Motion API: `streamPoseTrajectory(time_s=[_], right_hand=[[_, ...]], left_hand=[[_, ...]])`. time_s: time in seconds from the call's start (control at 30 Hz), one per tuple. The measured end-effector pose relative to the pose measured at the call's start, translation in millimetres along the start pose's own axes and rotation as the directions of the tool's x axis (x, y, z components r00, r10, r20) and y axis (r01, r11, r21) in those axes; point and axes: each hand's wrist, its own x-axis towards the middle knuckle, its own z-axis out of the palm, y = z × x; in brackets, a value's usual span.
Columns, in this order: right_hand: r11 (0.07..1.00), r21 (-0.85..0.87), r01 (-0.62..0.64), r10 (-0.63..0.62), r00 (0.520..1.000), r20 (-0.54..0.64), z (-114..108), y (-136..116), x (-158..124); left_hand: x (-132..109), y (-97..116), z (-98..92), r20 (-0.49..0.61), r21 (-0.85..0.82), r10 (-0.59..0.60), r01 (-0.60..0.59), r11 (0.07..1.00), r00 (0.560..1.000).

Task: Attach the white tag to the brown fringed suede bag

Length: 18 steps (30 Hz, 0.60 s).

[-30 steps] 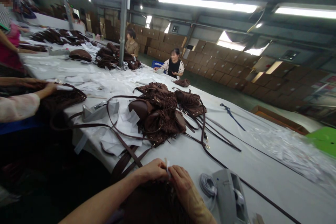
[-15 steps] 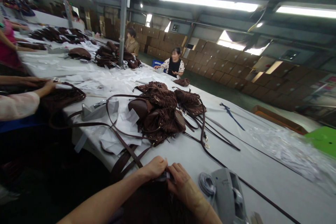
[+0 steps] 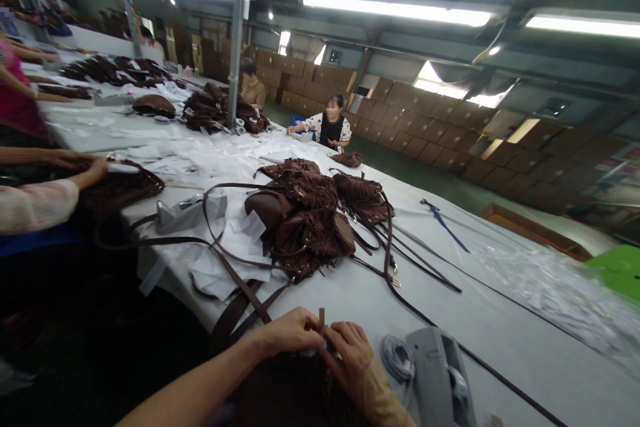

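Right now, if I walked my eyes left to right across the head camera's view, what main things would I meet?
A co-worker's sleeve, a gray metallic-looking tool, the wearer's left hand, the wearer's right hand, a pale coil, a gray dispenser-like device, a bright green object.

Counting from the right hand [image 3: 353, 347], bare desk [image 3: 500, 313] opens at 2 o'clock, crossed only by a low strap [image 3: 515, 386]; plastic [image 3: 555, 307] covers its far side. The roll [image 3: 397, 357], near, and dispenser [image 3: 433, 373] block 3 o'clock. Piled bags [image 3: 313, 233] fill 11, with the upright pole [image 3: 235, 47] well beyond. Looped handles [image 3: 253, 295] could snag at 10.
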Motion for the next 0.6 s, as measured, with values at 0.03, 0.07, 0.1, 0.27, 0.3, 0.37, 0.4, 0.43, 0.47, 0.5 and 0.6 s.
streamPoseTrajectory(time_s=[0.03,0.07,0.1,0.27,0.3,0.37,0.4,0.43,0.47,0.5,0.6], right_hand=[[1.0,-0.016,0.013,-0.013,1.0,-0.013,1.3,1.1,-1.8],[0.999,-0.033,0.028,-0.029,0.999,-0.027,2.8,2.2,-3.2],[0.998,-0.048,0.044,-0.046,0.998,-0.041,4.3,3.2,-4.2],[0.993,-0.081,0.09,-0.098,0.99,-0.098,12.1,6.2,-5.2],[0.994,-0.079,0.081,-0.09,0.99,-0.108,13.8,6.3,-4.7],[0.996,-0.066,0.056,-0.064,0.99,-0.128,16.2,5.5,-3.5],[0.998,-0.055,0.041,-0.048,0.991,-0.124,16.5,4.8,-2.8],[0.999,-0.042,0.028,-0.033,0.993,-0.112,16.2,3.7,-2.2],[1.0,-0.024,0.016,-0.018,0.996,-0.09,15.2,2.6,-2.0],[1.0,0.004,0.005,-0.004,0.998,-0.06,13.8,1.5,-2.4],[0.99,0.135,-0.043,0.048,0.998,-0.033,10.1,1.1,-7.5]], left_hand=[[-2.1,2.7,-0.4,0.017,-0.004,0.017,-0.017,1.0,1.0],[-3.2,4.9,-0.3,0.021,-0.004,0.032,-0.032,0.999,0.999],[-3.5,6.4,0.2,0.016,-0.002,0.043,-0.043,0.999,0.999],[-0.3,5.5,5.4,-0.032,0.031,0.085,-0.084,0.996,0.996],[0.4,4.3,6.6,-0.041,0.037,0.096,-0.094,0.995,0.995],[1.7,1.5,9.0,-0.056,0.049,0.112,-0.11,0.993,0.992],[2.4,0.3,10.1,-0.064,0.056,0.116,-0.113,0.992,0.991],[3.0,-0.8,11.1,-0.071,0.063,0.116,-0.112,0.992,0.991],[3.5,-1.4,11.8,-0.076,0.07,0.114,-0.109,0.992,0.991],[4.0,-1.7,12.2,-0.082,0.076,0.111,-0.105,0.992,0.99],[4.9,-0.9,11.6,-0.09,0.084,0.099,-0.092,0.992,0.991]])
